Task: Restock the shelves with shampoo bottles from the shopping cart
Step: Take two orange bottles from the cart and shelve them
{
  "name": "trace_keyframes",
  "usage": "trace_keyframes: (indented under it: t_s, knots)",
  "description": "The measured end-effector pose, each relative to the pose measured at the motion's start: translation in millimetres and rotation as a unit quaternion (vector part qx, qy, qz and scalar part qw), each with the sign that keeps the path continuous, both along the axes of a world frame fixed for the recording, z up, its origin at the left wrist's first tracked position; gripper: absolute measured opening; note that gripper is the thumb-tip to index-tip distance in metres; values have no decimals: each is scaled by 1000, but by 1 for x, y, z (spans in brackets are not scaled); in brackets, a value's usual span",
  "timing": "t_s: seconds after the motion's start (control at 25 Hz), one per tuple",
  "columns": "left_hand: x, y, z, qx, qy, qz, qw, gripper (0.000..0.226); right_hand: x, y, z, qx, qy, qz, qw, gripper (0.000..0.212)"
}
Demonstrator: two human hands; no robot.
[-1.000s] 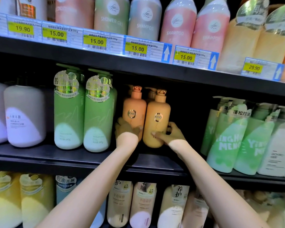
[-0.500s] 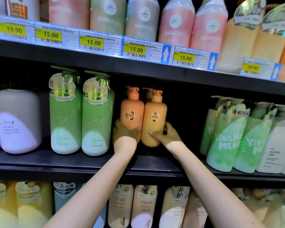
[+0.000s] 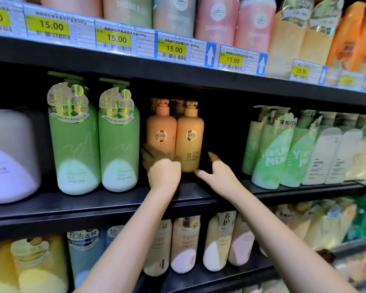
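Two bare forearms reach up from the lower edge toward the black metal middle shelf (image 3: 114, 205). The left hand (image 3: 161, 166) wraps its fingers round the lower body of the peach-pink plastic pump bottle marked KYIO (image 3: 161, 132), gripping it where it stands upright on that shelf. The right hand (image 3: 219, 172) is loose and spread, holding nothing; its forefinger tip lies at the base of the amber-orange plastic pump bottle marked KYIO (image 3: 190, 138), which stands upright on the shelf touching the peach-pink bottle's right side. More pump tops show dimly behind this pair. Left of the peach-pink bottle stand two tall green-and-white plastic bottles (image 3: 95, 142) with shiny collars, side by side. Right of the amber-orange bottle, past a dark gap, stands a row of pale green and white pump bottles (image 3: 287, 153). Above, yellow price tags (image 3: 173, 49) reading 15.00 line the upper shelf's edge.
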State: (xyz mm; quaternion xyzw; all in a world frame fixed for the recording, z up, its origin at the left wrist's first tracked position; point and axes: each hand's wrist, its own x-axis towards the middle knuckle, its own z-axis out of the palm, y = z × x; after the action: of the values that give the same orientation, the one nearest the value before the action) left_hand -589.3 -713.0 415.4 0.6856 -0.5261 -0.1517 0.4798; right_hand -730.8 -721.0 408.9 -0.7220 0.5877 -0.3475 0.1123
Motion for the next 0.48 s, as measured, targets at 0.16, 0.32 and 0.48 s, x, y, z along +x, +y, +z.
trace_keyframes:
  t_s: [0.16,0.32,0.48]
  knots:
    - [-11,47,-13,-67,-116,-111,985,45,-21,63,-16,-69,90,-1,994,66]
    - [-7,104,-51,-111,-267,-197,937,67,-36,136,-47,-72,165,-20,984,61]
    - [10,171,-103,-112,-359,-214,902,63,-37,211,-88,-53,218,-25,974,60]
